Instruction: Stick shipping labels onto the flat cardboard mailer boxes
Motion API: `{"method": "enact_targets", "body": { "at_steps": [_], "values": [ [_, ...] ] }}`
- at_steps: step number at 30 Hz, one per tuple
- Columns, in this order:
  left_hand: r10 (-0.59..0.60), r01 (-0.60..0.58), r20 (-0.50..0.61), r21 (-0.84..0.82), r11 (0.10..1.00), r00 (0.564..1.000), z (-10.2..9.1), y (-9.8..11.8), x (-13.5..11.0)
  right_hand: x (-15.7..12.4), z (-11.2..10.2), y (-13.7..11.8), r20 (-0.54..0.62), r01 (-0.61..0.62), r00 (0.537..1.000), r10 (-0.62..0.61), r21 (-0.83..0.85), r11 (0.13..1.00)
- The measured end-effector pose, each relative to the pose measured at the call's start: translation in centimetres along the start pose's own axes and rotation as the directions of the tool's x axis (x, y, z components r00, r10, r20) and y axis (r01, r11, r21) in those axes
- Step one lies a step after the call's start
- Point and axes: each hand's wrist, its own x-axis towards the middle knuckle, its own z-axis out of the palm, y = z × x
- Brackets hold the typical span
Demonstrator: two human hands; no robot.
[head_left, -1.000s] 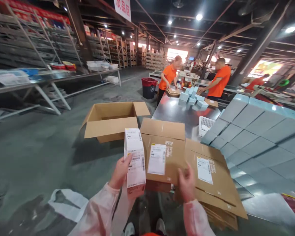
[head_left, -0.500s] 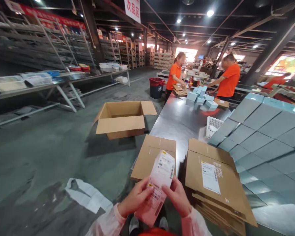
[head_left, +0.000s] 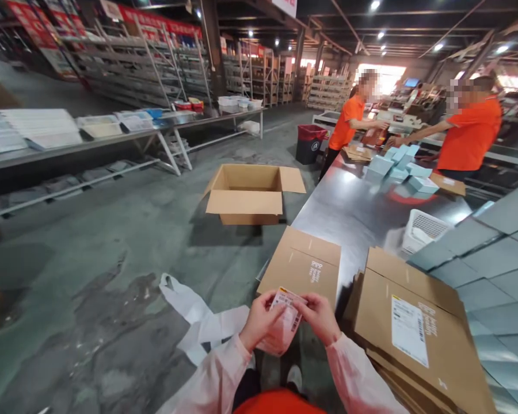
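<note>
Between my two hands is a white printed shipping label [head_left: 284,328] with a yellow corner and a barcode. My left hand [head_left: 263,319] pinches its left edge. At the label's upper right, my right hand [head_left: 319,315] pinches it near the top edge. Just beyond the hands, a flattened cardboard box [head_left: 302,259] with printed lettering lies on the metal table's edge. To the right is a stack of flattened boxes [head_left: 414,299], and its top one bears a white shipping label [head_left: 409,330].
An open cardboard box [head_left: 250,201] stands on the floor ahead. A white paper strip [head_left: 198,313] trails on the floor at left. Light blue boxes [head_left: 496,270] are piled at right, beside a white basket [head_left: 425,230]. Two people in orange shirts work at the table's [head_left: 328,213] far end.
The view has swung left, so things sit further right. My hands have moved up along the label to its top part, and more paper strip lies on the floor.
</note>
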Motion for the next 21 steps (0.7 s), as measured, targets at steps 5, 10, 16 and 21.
{"method": "enact_targets", "body": {
  "at_steps": [5, 10, 16, 21],
  "values": [
    [-0.001, 0.014, -0.097, 0.134, 0.991, 0.995, 0.9, -2.1, 0.9, 0.0, 0.3, 0.8, -0.093, 0.014, 0.995, -0.028, -0.142, 0.99],
    [-0.039, 0.064, -0.172, 0.144, 0.988, 0.984, 2.2, -4.4, 2.7, 3.7, -0.2, 3.1, -0.232, 0.118, 0.956, -0.181, -0.26, 0.958],
    [-0.289, 0.299, 0.105, -0.094, 0.95, 0.952, 0.9, -6.9, 2.3, 11.7, -1.9, 5.9, -0.485, -0.096, 0.862, -0.143, -0.434, 0.896],
    [-0.413, 0.429, 0.123, -0.149, 0.891, 0.902, -2.7, -10.7, -5.0, 13.7, -1.6, 6.0, -0.451, -0.158, 0.87, -0.199, -0.637, 0.755]
  ]
}}
